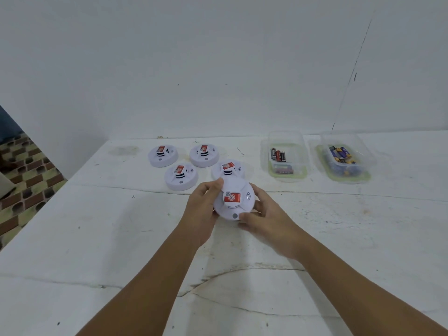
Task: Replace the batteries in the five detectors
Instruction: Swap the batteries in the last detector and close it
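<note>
A round white detector (238,190) with a red sticker is held above the table between both hands, its face tilted toward me. My left hand (202,209) grips its left rim, thumb on the top edge. My right hand (263,218) grips its right and lower rim. Several more white detectors lie face up behind: one at the far left (163,156), one at the back (204,155), one in front (181,177), and one (229,169) partly hidden by the held one.
A clear tub (287,155) at the right holds red-and-black batteries. Further right, a second clear tub (344,157) holds several purple-and-yellow batteries. The white table (121,238) ends at the left over a tiled floor. A white wall stands behind.
</note>
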